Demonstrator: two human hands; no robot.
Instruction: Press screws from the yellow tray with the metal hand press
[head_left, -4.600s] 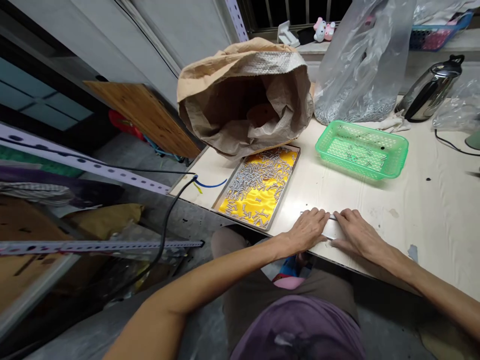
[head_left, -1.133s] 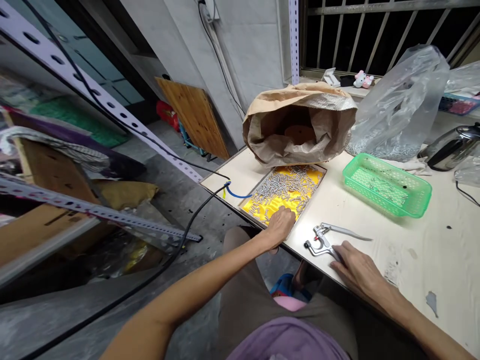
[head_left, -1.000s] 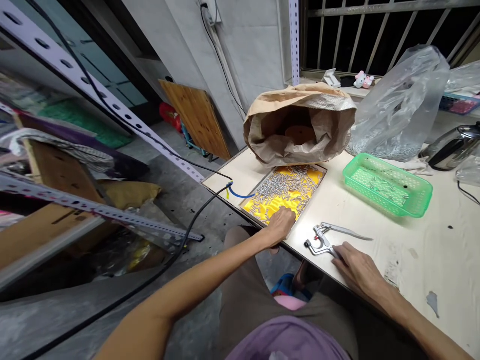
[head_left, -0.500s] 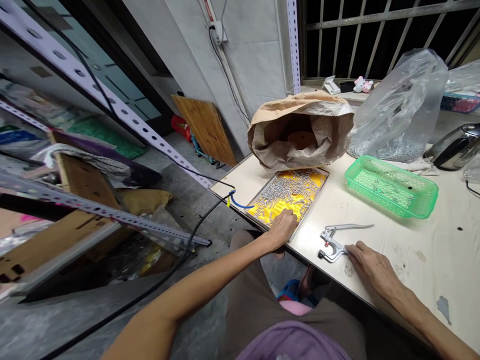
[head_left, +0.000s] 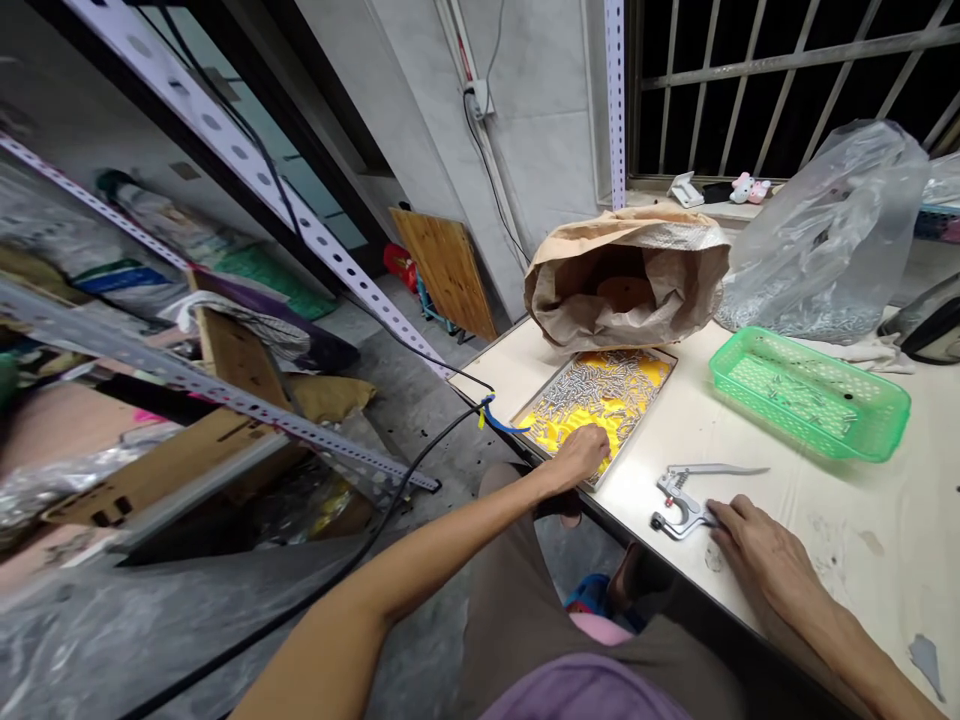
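Note:
My left hand [head_left: 581,455] bends over the near right part of a shallow tray [head_left: 628,440] lined in yellow. Small metal pieces [head_left: 592,385] lie scattered in the tray, thickest towards its far left. The fingers of this hand are drawn together, and their tips and anything between them are hidden. On the table, my right hand [head_left: 769,545] closes over the lower handle of silver snap-fastener pliers [head_left: 682,505]. The upper handle stands apart from the lower, and the jaws point left.
An open brown paper sack [head_left: 555,290] lies behind the tray. To the right are a green plastic basket [head_left: 885,425] with some small pieces inside and a clear plastic bag [head_left: 832,240] of metal bits. A black cable [head_left: 442,425] runs past the table's left corner.
The view has shifted, so everything sits further right and slightly lower. My left hand stays over the tray, and my right hand stays at the pliers.

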